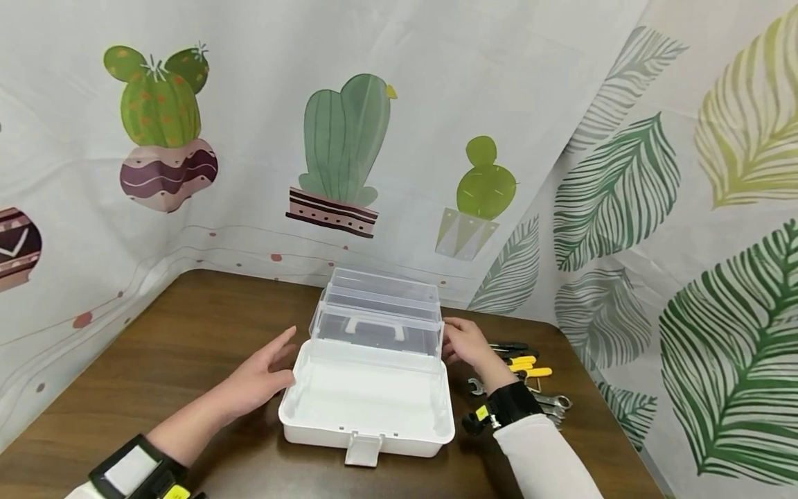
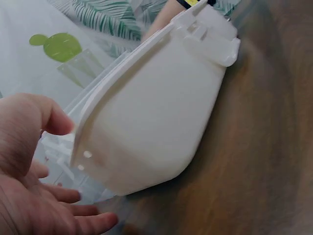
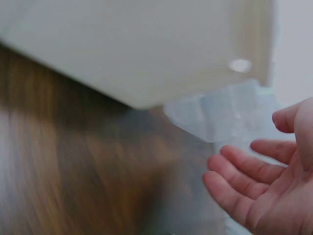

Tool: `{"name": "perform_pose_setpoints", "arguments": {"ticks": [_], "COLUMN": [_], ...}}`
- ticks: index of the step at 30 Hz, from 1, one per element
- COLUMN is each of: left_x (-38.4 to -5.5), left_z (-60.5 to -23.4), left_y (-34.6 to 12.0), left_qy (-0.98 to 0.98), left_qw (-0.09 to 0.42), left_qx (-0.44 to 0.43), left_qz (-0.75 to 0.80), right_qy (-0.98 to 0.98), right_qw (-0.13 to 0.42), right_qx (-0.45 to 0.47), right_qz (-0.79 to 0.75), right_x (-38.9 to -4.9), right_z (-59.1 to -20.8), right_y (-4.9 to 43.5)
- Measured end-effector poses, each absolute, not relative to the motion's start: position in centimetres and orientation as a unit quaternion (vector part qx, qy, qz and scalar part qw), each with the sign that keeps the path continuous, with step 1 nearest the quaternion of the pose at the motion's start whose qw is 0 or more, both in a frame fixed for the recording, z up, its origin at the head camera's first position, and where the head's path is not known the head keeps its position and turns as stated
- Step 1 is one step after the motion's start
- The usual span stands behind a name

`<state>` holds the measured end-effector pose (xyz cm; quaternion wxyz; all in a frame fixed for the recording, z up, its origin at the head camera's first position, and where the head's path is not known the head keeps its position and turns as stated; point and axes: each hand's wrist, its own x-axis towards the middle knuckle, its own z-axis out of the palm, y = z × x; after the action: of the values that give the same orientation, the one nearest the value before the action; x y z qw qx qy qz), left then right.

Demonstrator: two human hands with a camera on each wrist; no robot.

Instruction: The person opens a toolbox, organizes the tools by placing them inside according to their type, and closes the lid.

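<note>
A white plastic toolbox (image 1: 374, 405) stands on the table with its clear lid (image 1: 383, 301) tipped back; a white handle (image 1: 374, 326) shows through the lid. Inside, the white tray-like base holds nothing that I can see. My left hand (image 1: 255, 381) is beside the box's left rim, fingers spread, its thumb tip at or very near the edge in the left wrist view. At the back right corner, near the lid, is my right hand (image 1: 466, 343). The right wrist view shows its fingers (image 3: 244, 181) loosely extended, apart from the box wall.
Right of the box lie wrenches (image 1: 555, 402) and tools with yellow handles (image 1: 522, 362), partly hidden by my right arm. A dark screwdriver-like tool (image 1: 508, 346) lies behind them. The brown wooden table (image 1: 206, 326) meets a printed cloth backdrop (image 1: 249, 173) at the back.
</note>
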<state>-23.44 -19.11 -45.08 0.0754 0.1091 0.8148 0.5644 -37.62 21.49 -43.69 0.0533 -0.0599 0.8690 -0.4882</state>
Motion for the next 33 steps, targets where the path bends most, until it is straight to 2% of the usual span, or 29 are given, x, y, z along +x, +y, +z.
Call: {"name": "perform_pose_setpoints", "arguments": {"ticks": [6,10,15,20,25,33], "left_x": [-22.7,-22.0,-21.3,-21.0,-21.1,-21.2], "left_z": [-45.5,-46.0,-46.6,-46.7,-46.8,-47.0], "left_y": [-18.4,-18.0,-17.5,-17.2,-17.2,-17.0], "left_qy": [0.819,0.809,0.787,0.773,0.770,0.766], "left_qw": [0.034,0.029,0.018,0.007,0.004,0.010], "left_qx": [0.107,0.091,0.078,0.070,0.062,0.059], "left_qz": [0.563,0.580,0.612,0.630,0.635,0.641], "right_qy": [0.935,0.949,0.964,0.973,0.978,0.983], "right_qw": [-0.059,-0.091,-0.056,0.000,0.027,0.034], "right_qx": [-0.199,-0.228,-0.203,-0.163,-0.123,-0.106], "right_qz": [-0.289,-0.199,-0.160,-0.161,-0.164,-0.146], "right_x": [-37.1,-38.0,-39.4,-40.7,-41.6,-42.1], "right_z": [-38.9,-35.7,-33.2,-33.1,-35.3,-40.5], "right_y": [25.1,28.2,31.6,33.8,34.8,36.5]}}
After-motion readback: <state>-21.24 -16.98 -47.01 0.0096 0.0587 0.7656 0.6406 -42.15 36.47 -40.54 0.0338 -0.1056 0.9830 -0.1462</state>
